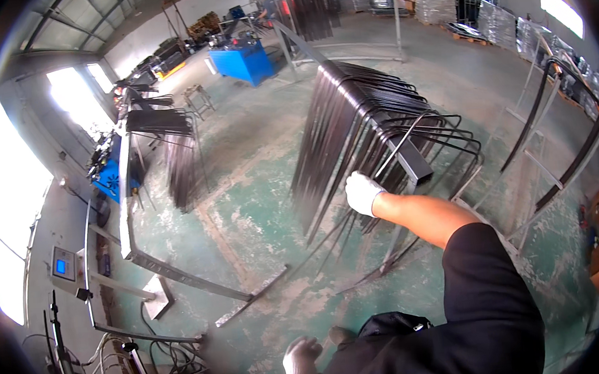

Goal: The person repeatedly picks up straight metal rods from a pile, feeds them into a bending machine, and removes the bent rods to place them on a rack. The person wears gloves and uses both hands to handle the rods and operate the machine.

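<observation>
My right hand (pixel 364 193), in a white glove, reaches forward to the near end of a rack. Its fingers are closed around a thin bent metal rod (pixel 399 145), which slants up and right from the fist. Many dark bent rods (pixel 330 133) hang side by side over the rack's square beam (pixel 409 158), their long legs pointing down. The closest ones sit right beside my right hand. My left hand (pixel 302 359), also gloved in white, is low near my body, away from the rods. Its fingers are blurred, and I see nothing in it.
To the left, another rack (pixel 127 220) carries more bent rods (pixel 163 123). A scale display (pixel 65 264) and cables (pixel 176 359) are at lower left. A blue machine (pixel 242 62) stands farther back, near a person (pixel 266 5). On the right is a metal frame (pixel 541 163) with curved dark pieces.
</observation>
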A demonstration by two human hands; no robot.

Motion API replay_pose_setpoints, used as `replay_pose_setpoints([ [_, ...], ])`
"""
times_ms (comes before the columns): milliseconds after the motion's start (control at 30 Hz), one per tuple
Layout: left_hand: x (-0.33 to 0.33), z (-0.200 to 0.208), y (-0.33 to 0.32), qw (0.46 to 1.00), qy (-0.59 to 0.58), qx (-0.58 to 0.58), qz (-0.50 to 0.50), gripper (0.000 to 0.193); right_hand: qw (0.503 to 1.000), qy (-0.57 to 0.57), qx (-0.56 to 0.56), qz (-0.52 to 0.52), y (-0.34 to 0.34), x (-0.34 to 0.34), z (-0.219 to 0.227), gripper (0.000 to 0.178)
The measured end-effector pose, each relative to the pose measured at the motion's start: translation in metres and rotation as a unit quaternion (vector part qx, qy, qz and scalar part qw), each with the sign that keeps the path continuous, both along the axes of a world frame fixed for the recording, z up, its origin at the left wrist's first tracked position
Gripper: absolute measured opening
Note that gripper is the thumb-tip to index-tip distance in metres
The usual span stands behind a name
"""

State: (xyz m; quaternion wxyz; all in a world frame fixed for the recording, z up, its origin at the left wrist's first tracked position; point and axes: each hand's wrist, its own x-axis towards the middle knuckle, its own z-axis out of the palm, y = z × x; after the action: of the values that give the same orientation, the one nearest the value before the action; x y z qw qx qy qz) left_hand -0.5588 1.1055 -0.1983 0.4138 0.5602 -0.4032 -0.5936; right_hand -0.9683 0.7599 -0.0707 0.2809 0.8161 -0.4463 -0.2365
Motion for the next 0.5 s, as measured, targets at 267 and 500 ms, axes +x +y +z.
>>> replay_pose_setpoints([
  [267, -0.023, 0.059, -0.063, 0.985, 0.069, 0.093, 0.128, 0.024, 0.954, -0.115, 0.176, -0.211, 0.101, 0.017, 0.094, 0.028],
  [500, -0.096, 0.15, -0.115, 0.846, -0.364, -0.385, -0.058, 0.04, 0.936, -0.187, 0.272, -0.118, 0.197, 0.097, 0.112, 0.023],
])
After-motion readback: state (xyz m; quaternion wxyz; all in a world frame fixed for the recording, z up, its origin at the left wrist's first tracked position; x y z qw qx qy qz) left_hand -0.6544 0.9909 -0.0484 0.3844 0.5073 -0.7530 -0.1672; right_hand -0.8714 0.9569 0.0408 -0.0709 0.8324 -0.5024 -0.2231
